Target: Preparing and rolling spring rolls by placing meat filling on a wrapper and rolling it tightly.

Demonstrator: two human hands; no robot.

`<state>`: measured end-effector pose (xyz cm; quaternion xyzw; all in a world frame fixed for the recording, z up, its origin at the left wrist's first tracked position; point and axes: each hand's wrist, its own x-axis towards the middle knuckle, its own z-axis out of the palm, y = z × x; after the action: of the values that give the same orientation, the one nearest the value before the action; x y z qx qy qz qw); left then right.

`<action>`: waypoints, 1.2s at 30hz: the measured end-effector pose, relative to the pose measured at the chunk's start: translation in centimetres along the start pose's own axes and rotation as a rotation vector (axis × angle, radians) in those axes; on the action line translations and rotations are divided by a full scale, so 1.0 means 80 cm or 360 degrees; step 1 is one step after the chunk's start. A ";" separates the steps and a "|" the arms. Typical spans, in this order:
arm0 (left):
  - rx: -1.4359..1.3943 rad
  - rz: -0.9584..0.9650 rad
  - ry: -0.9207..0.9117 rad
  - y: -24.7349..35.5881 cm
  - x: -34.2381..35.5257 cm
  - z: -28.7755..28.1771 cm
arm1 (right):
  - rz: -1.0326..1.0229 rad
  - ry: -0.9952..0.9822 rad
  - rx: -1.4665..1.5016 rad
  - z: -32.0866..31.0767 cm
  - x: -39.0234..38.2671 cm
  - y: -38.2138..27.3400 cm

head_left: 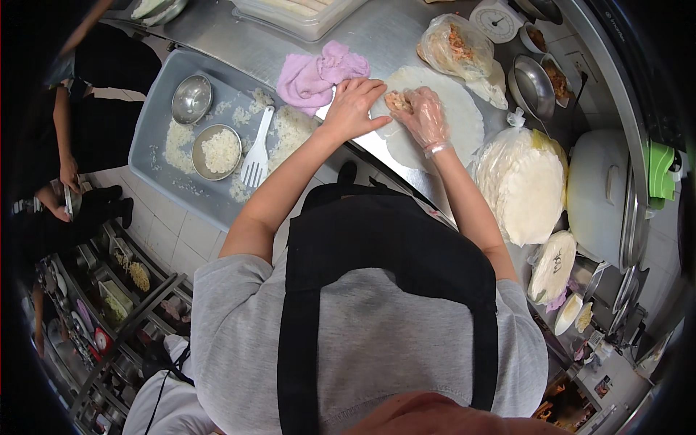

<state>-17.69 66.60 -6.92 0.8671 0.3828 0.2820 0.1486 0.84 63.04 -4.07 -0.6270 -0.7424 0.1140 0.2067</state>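
A thin round pale wrapper lies on the steel worktop ahead of me. My right hand, in a clear plastic glove, is closed over a lump of orange-flecked filling on it. Just left of the wrapper my bare left hand rests near the counter edge, fingers apart and slightly bent, by a crumpled pink cloth. A bag of similar filling stands behind the wrapper. A bagged stack of wrappers lies to the right.
A grey tub holds white rice, two metal bowls and a white slotted spatula. A scale, a steel bowl and a large pot crowd the right. Co-workers stand at the left beside shelving with containers.
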 end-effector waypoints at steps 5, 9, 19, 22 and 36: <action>-0.0013 -0.0001 0.0015 -0.002 0.001 0.002 | -0.0014 0.0071 0.0038 0.014 0.009 -0.005; -0.0042 -0.0011 0.0011 0.001 0.002 0.002 | -0.0003 0.0064 0.0036 0.025 0.017 -0.008; -0.0057 -0.0083 -0.0017 0.003 0.002 -0.005 | -0.0045 0.0249 0.0016 -0.004 -0.054 0.040; -0.0057 -0.0055 0.0030 0.001 0.003 0.001 | 0.0019 0.0106 0.0068 -0.005 -0.048 0.036; -0.0076 0.0058 -0.0088 0.005 0.021 0.001 | 0.0090 0.0285 -0.0029 -0.001 -0.031 0.018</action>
<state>-16.53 67.58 -6.20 0.8777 0.3557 0.2696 0.1747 2.48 60.84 -5.02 -0.6572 -0.7040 0.0565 0.2633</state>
